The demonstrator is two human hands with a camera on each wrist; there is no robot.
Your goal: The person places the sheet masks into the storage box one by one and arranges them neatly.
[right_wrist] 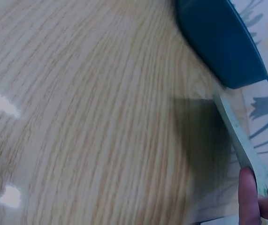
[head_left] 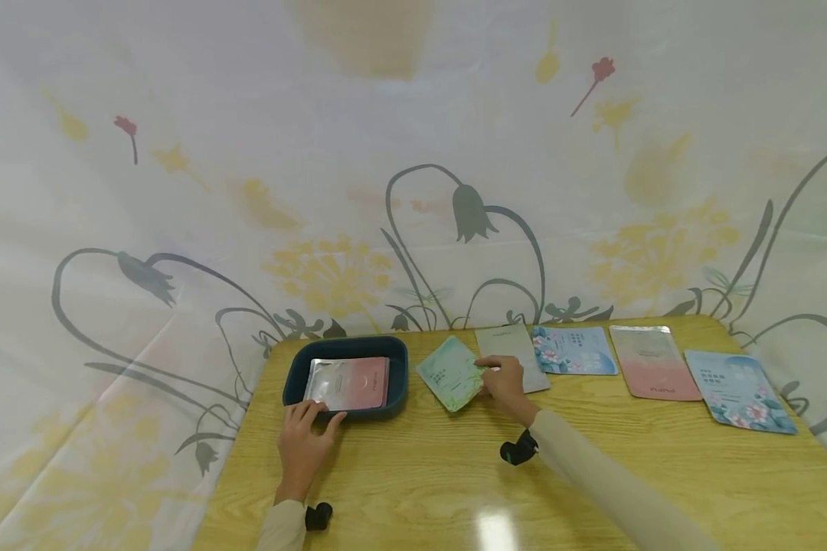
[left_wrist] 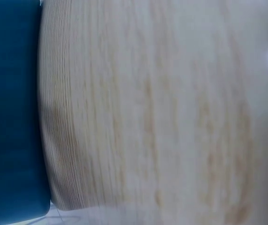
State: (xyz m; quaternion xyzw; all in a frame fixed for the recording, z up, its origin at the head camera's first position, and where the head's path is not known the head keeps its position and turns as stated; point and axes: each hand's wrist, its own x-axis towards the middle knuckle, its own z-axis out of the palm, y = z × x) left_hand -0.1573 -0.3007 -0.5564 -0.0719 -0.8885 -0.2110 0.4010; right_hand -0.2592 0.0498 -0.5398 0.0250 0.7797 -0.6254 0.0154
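Note:
My right hand (head_left: 505,384) pinches a green sachet (head_left: 449,373), a flat face-mask packet, by its right edge. In the right wrist view the sachet (right_wrist: 239,136) is tilted above the table, its shadow beneath, with fingers (right_wrist: 248,197) at its near end. My left hand (head_left: 305,444) rests at the front rim of a dark blue tray (head_left: 400,383), fingertips over the edge. Inside the tray lie pink-and-silver sachets (head_left: 351,383), stacked. The left wrist view shows the tray's side (left_wrist: 11,112), but hardly any of the hand.
Right of the green sachet lie a pale grey-green sachet (head_left: 524,356), a blue floral sachet (head_left: 579,352), a pink sachet (head_left: 655,363) and another blue floral sachet (head_left: 740,392). They lie along the back of the wooden table (head_left: 413,474). A flower-printed curtain (head_left: 317,153) hangs behind.

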